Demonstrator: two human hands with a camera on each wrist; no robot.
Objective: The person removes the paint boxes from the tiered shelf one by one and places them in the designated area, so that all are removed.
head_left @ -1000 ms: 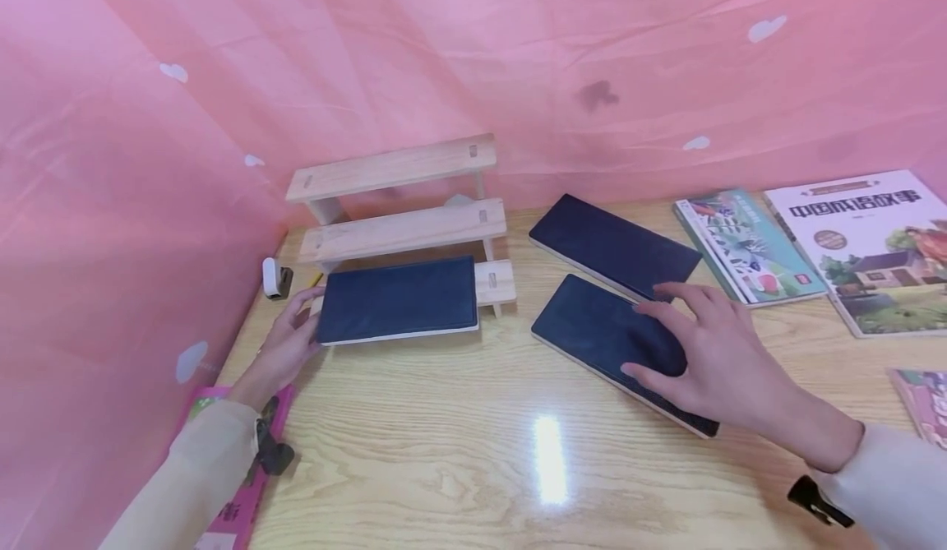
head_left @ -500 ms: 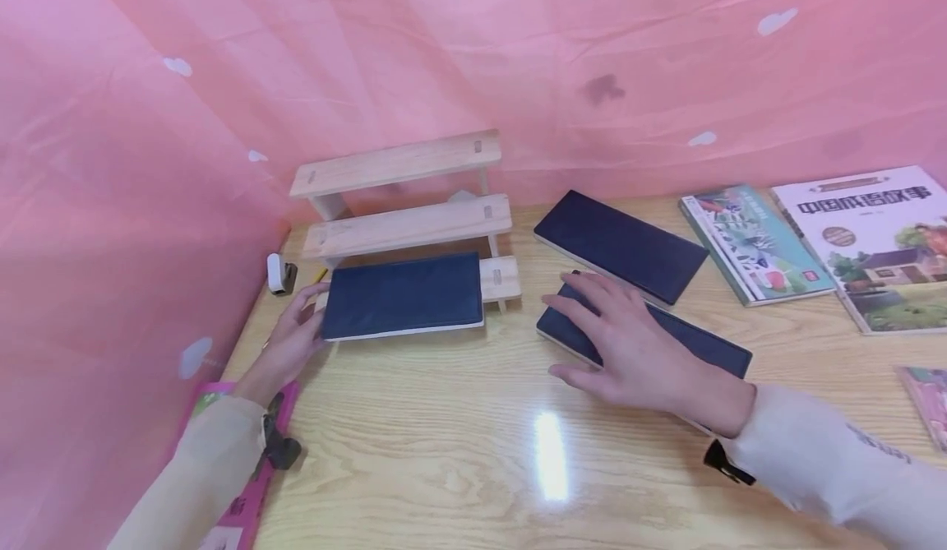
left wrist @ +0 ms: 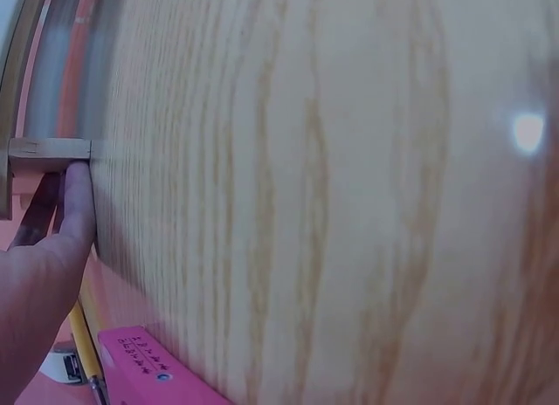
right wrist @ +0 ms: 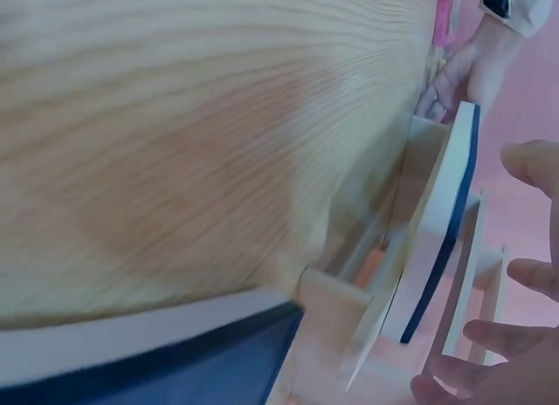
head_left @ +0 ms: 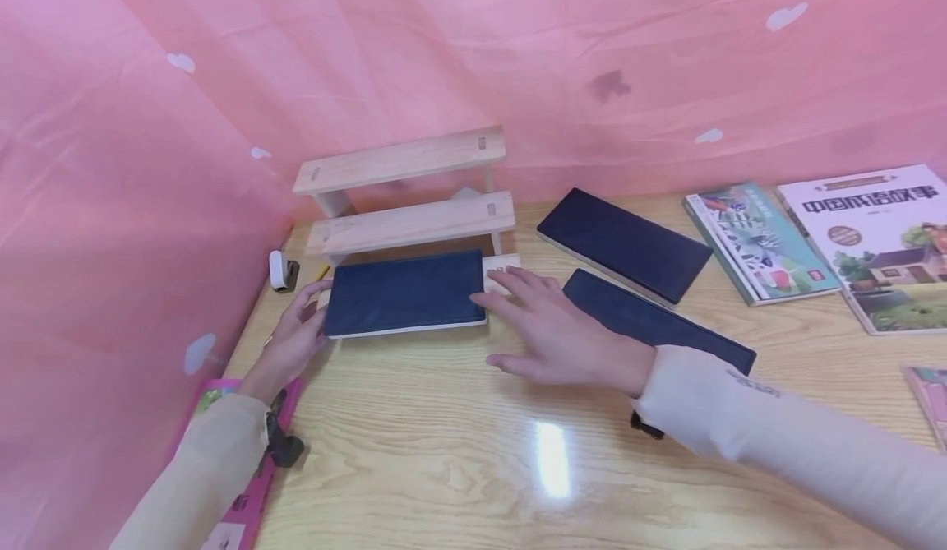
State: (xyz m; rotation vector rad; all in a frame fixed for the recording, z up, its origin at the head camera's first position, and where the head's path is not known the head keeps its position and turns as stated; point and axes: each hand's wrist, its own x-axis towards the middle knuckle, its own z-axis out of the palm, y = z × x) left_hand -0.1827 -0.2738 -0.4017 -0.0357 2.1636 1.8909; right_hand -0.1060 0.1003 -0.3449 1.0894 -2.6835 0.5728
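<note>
A wooden three-tier rack (head_left: pixel 414 223) stands at the back left of the table, and a dark blue book (head_left: pixel 405 293) with a pale page edge lies on its lowest tier. At the left end of that tier my left hand (head_left: pixel 290 338) grips the wood; in the left wrist view its fingers (left wrist: pixel 79 204) are against the end support. My right hand (head_left: pixel 555 328) is spread over the tier's right end, fingertips right by the book's right edge. Partly behind the right forearm lies a second dark blue book (head_left: pixel 629 307), and a third dark book (head_left: pixel 625 242) lies beyond it.
A teal book (head_left: pixel 765 246) and a white storybook (head_left: pixel 873 246) lie at the back right. The corner of a pink booklet (head_left: pixel 928 398) shows at the right edge. A stapler (head_left: pixel 283 272) and a pink book (head_left: pixel 247 492) are at the left, beside pink curtains (head_left: pixel 473 57).
My right hand has moved left from above the second dark blue book to the rack's right end. That book has turned slightly and its near end shifted right. My left hand stays put.
</note>
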